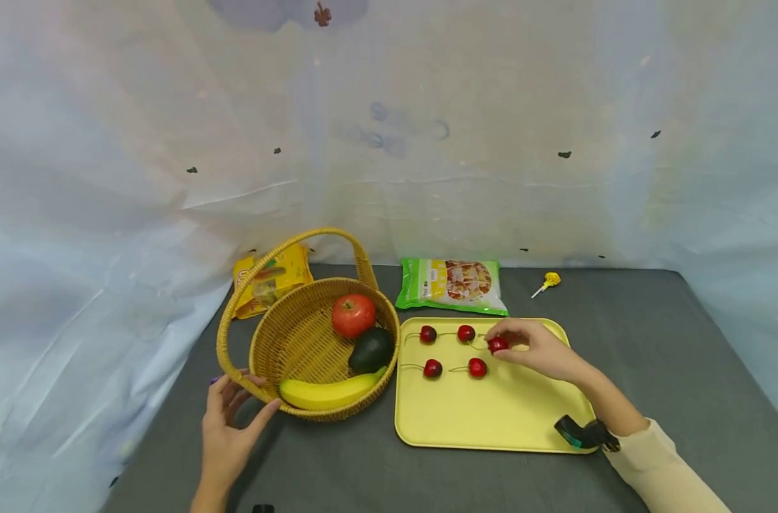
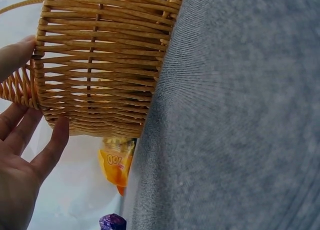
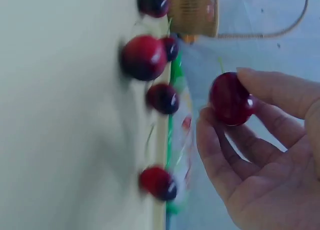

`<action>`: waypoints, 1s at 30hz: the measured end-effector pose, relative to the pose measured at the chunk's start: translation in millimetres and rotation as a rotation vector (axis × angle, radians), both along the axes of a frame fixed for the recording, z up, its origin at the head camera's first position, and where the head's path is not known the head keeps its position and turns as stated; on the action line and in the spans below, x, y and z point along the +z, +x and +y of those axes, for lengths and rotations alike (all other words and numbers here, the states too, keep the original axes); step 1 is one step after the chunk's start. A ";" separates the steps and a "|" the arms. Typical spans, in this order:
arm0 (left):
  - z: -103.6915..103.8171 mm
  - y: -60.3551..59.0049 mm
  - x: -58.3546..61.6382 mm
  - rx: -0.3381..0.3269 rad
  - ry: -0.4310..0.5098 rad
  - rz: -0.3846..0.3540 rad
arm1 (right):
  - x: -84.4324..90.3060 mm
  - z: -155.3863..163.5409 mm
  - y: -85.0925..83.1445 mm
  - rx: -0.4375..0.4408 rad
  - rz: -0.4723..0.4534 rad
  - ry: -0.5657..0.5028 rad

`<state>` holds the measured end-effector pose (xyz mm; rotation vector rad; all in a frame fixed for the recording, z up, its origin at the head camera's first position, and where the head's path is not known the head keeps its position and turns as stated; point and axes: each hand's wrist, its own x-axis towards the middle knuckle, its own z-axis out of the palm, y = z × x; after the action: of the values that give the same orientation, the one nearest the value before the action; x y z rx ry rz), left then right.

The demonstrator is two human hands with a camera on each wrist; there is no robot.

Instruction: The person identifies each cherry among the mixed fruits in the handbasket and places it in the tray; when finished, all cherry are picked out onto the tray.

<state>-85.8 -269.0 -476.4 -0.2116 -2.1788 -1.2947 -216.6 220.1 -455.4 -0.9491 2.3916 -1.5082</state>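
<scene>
My right hand (image 1: 533, 349) pinches a dark red cherry (image 3: 231, 99) between thumb and fingertips, over the yellow tray (image 1: 491, 420). Left of that hand lie several more cherries (image 1: 477, 368) with thin green stems; the right wrist view shows one cherry (image 3: 158, 182) apart from the others, close to the tray's edge. At the far left my left hand (image 1: 229, 434) grips the woven basket (image 2: 100, 65) by its rim, near the foot of the tall handle. Inside the basket are a banana (image 1: 328, 393), a red apple (image 1: 353, 315) and a dark green avocado (image 1: 372, 350).
Behind the tray lies a green and white food packet (image 1: 459, 285), and a yellow-wrapped lollipop (image 1: 551, 279) is to its right. A yellow snack bag (image 1: 276, 278) stands behind the basket. Something wrapped in purple (image 2: 112, 222) is near my left hand. A pale curtain (image 1: 427, 142) borders the dark table.
</scene>
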 end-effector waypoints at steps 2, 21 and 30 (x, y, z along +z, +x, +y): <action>1.2 -0.3 -0.1 0.003 0.004 -0.017 | -7.1 13.7 8.7 -0.015 0.004 0.012; -1.2 1.3 -0.1 0.009 -0.002 -0.002 | -24.6 25.4 20.8 -0.106 0.027 0.199; 0.1 -0.2 1.5 0.004 -0.003 -0.008 | -26.4 27.0 20.1 -0.115 0.025 0.206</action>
<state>-86.0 -268.9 -474.9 -0.2035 -2.1869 -1.2928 -196.5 247.1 -481.8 -0.8029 2.5979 -1.2590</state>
